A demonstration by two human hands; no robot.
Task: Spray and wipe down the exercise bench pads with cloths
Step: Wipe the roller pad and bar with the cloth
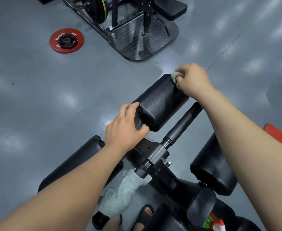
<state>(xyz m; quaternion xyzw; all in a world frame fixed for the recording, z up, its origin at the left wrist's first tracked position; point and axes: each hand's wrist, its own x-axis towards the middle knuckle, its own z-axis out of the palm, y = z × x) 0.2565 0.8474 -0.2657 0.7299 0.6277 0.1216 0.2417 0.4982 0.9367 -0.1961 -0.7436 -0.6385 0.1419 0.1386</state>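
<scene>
Wiping is the step in hand, seen from above by a head-worn camera. The right hand [193, 79] grips a small white cloth [176, 76], bunched into a wad, and presses it on the far end of a black roller pad [160, 104]. The left hand [123, 127] curls its fingers and thumb round the near end of the same pad, apparently to steady it.

The pad is a fat cylinder covered in smooth, faintly grained black vinyl. It sits beside a dark metal bar [182, 124] that telescopes from the bench frame. Two more black pads lie lower down, one under the left forearm [80, 157] and one under the right forearm [213, 167], both rounded and slightly glossy.

A second cloth [123, 192], pale, fluffy and larger, hangs off the frame between the arms. The spray bottle [215, 222], green with a red and white top, shows at the bottom right edge.

The next move probably calls for drawing the wad along the curved surface toward the near end, while the left hand stops the roller from turning. The lower pads look likely to follow.

The floor [36, 97] is shiny grey, and a red weight plate [66, 40] lies well apart.
</scene>
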